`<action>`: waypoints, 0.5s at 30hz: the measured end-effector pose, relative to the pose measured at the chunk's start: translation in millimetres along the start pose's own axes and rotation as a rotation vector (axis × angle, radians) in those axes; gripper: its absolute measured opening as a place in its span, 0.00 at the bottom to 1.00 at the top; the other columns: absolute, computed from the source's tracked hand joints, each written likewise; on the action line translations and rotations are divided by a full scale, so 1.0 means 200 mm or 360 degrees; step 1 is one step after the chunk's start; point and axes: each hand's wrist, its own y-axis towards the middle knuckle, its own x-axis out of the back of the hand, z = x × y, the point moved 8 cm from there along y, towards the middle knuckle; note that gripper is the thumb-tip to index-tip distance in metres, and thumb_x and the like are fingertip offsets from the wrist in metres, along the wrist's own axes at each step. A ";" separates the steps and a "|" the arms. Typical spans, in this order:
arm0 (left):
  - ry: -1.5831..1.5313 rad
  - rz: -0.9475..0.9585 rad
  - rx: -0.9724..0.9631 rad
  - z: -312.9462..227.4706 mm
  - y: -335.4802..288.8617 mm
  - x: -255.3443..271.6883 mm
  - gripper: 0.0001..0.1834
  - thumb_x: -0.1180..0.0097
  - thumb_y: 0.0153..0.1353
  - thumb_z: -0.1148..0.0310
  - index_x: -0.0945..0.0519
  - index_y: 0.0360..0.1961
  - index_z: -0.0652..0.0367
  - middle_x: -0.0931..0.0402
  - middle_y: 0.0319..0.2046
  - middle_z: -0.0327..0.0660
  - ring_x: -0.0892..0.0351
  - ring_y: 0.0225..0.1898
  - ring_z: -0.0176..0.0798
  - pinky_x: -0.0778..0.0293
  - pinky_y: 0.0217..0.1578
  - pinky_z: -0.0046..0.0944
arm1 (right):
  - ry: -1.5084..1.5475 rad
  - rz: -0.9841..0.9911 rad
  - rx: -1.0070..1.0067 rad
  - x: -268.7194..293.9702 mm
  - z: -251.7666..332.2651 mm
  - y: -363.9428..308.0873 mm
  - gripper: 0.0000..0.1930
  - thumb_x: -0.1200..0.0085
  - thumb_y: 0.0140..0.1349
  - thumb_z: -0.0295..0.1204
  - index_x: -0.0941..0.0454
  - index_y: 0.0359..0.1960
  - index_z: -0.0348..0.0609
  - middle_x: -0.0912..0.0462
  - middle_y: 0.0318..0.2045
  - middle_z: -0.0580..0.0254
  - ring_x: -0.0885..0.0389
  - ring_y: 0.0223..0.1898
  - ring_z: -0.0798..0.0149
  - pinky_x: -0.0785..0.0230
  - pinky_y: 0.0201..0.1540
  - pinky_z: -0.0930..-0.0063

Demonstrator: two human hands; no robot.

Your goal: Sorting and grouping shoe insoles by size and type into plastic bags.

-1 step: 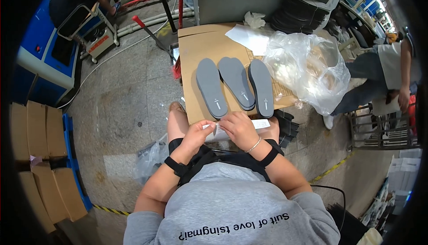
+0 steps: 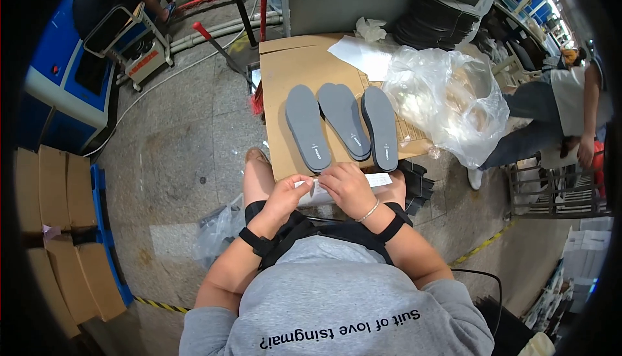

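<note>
Close to my lap, at the near edge of a cardboard sheet (image 2: 280, 64), my two hands meet over a white printed paper strip (image 2: 380, 180). My left hand (image 2: 288, 196) pinches the strip's left part between thumb and forefinger. Bent fingers of my right hand (image 2: 348, 189) close over its middle, and the strip's right end sticks out past them. Just beyond lie grey shoe insoles in small stacks: a left stack (image 2: 304, 123), a middle stack (image 2: 342, 116) with its pieces fanned slightly, and a right stack (image 2: 380, 126). My fingertips hide part of the paper.
A clear plastic bag (image 2: 447, 106) covers the cardboard's right side, beside a white sheet (image 2: 363, 57). Black stacked pieces (image 2: 435, 18) stand behind. A person (image 2: 564, 103) is at the right near a dark rack (image 2: 557, 191). Cardboard boxes (image 2: 61, 191) sit at the left.
The person at the right has shifted slightly. My hands, the paper strip and the insoles look the same.
</note>
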 end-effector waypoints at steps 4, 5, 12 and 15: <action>-0.0012 -0.0020 0.0022 -0.01 -0.01 0.00 0.08 0.49 0.62 0.66 0.24 0.34 0.60 0.25 0.30 0.30 0.31 0.33 0.23 0.35 0.37 0.25 | 0.0077 -0.0011 -0.0023 0.00 0.00 0.01 0.06 0.46 0.48 0.25 0.26 0.29 0.41 0.25 0.31 0.61 0.27 0.38 0.58 0.36 0.42 0.66; -0.0019 -0.0024 0.0021 -0.01 -0.01 0.00 0.08 0.49 0.62 0.66 0.24 0.34 0.60 0.25 0.30 0.30 0.31 0.33 0.23 0.35 0.37 0.25 | 0.0098 -0.0004 -0.0056 -0.01 -0.01 0.02 0.06 0.46 0.49 0.25 0.27 0.30 0.41 0.25 0.32 0.60 0.27 0.38 0.57 0.36 0.42 0.65; 0.0502 -0.0123 -0.0142 -0.02 -0.01 0.03 0.09 0.50 0.62 0.67 0.24 0.34 0.62 0.25 0.31 0.33 0.30 0.35 0.26 0.33 0.37 0.28 | 0.1056 -0.0275 -0.0910 -0.06 -0.33 0.00 0.05 0.50 0.58 0.26 0.28 0.32 0.38 0.24 0.32 0.60 0.27 0.33 0.66 0.35 0.38 0.76; 0.0996 -0.0056 -0.0418 -0.15 -0.06 -0.07 0.08 0.51 0.62 0.69 0.25 0.34 0.64 0.24 0.34 0.39 0.27 0.38 0.33 0.31 0.38 0.32 | 0.1444 -0.0002 -0.1340 -0.20 -0.47 -0.04 0.06 0.50 0.60 0.28 0.28 0.33 0.38 0.25 0.29 0.67 0.30 0.31 0.75 0.36 0.35 0.81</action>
